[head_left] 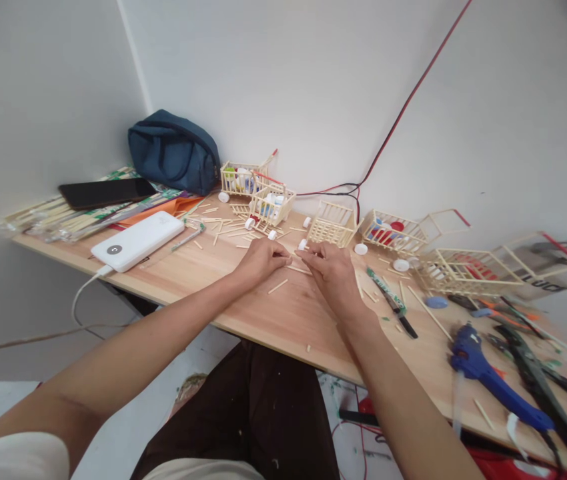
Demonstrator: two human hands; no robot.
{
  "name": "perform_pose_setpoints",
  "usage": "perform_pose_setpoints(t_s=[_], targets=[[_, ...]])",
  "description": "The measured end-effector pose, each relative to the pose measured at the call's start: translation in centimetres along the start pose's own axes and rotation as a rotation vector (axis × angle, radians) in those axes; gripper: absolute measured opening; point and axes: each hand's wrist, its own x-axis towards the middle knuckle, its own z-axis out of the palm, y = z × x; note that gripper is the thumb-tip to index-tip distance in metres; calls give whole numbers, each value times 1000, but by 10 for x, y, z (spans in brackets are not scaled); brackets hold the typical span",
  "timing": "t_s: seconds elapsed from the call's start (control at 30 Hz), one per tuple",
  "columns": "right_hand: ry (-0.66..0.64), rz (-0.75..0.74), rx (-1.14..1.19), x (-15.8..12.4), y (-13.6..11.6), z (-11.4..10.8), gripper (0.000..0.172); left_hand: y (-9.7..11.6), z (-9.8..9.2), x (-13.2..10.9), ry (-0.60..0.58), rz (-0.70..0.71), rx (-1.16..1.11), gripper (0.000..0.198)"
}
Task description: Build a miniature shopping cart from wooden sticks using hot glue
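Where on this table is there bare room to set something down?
Bare wood runs along the near edge of the table, between the power bank and the left hand. A smaller patch lies between the right hand and the blue glue gun. The back, with stick carts and loose sticks, and the tool-strewn right end are crowded.

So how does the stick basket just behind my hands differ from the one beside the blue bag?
The near basket looks empty; the far basket, by the blue bag, holds small coloured items. The near basket shows no handle; the far basket has a red-tipped handle sticking up. Both are open cages of pale sticks.
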Motion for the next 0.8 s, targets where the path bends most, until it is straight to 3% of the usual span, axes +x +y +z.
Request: perform_pose_setpoints(t_s=[0.8], targets=[[-15, 17, -4, -1, 1, 1, 23, 2, 0, -1, 5, -12, -13, 13]])
